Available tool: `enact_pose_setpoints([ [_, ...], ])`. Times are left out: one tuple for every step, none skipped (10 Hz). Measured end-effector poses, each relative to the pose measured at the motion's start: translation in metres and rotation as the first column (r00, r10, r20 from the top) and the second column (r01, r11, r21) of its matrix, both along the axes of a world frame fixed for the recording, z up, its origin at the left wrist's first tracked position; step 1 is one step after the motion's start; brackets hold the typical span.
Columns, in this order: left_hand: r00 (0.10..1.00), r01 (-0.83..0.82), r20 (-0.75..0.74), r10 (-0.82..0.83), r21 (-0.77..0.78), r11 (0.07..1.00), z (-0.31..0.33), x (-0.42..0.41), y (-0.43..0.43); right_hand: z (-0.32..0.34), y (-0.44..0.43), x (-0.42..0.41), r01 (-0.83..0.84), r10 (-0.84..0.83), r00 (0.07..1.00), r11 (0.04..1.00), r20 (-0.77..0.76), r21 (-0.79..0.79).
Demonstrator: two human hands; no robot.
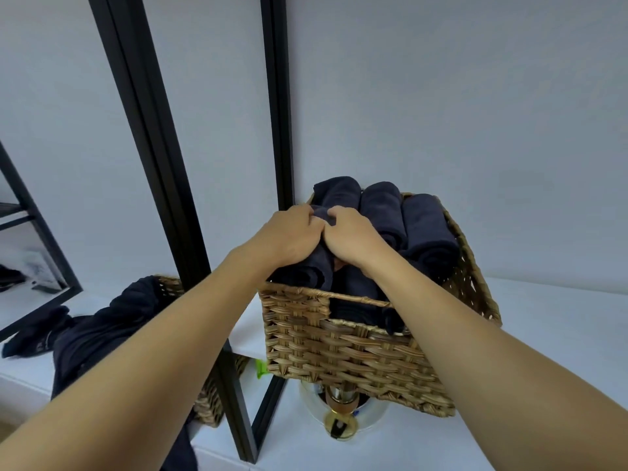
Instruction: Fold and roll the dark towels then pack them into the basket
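Towel roll (314,268) lies on the left side of the basket (356,355), up near the rim. I see both grips on top of it. The left grip (292,232) and the right grip (353,236) touch each other, and their fingers curl down into the dark cloth, so both are holding the roll. Two more rolls (380,212) lie just beside it on the right. I think the roll is soft and light. It will squash and not break, but it can come loose if I let one end go. So I would hold it across the middle, from the top, and press it down snug next to the others. The basket stands on the white tabletop (550,334). A heap of loose towels (102,321) lies well apart on the left, not yet rolled.
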State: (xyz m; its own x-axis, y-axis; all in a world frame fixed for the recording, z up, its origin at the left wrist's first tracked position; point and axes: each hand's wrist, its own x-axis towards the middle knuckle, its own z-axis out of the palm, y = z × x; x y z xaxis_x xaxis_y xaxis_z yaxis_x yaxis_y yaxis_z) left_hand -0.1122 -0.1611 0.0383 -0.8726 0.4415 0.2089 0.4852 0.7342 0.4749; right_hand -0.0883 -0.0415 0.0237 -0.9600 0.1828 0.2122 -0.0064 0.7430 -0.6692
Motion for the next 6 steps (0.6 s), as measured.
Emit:
enact_pose_setpoints([
  [0.995,0.041,-0.088,-0.057,-0.167,0.985,-0.02,-0.002,0.002,-0.007,0.001,0.002,-0.022,0.013,0.995,0.996,0.103,0.089],
  [0.966,-0.03,-0.248,-0.077,-0.402,0.915,-0.019,0.003,0.004,-0.008,0.003,0.004,-0.04,0.03,0.989,0.997,0.144,0.066],
  [0.927,-0.133,-0.365,-0.088,-0.538,0.832,-0.012,0.002,0.005,-0.007,0.005,0.005,-0.059,0.056,0.987,0.998,0.151,0.011],
  [0.982,-0.032,-0.174,-0.076,-0.544,0.838,-0.005,-0.001,0.007,-0.005,0.007,0.013,-0.04,0.055,0.988,0.994,0.142,-0.102],
  [0.995,0.007,-0.087,-0.044,-0.387,0.922,0.007,-0.011,0.006,0.003,0.015,0.021,-0.043,0.065,0.994,0.971,0.084,-0.236],
  [0.998,0.005,-0.062,-0.011,-0.097,0.995,0.018,-0.019,0.012,0.015,0.028,0.034,-0.033,0.022,0.999,0.926,-0.034,-0.375],
])
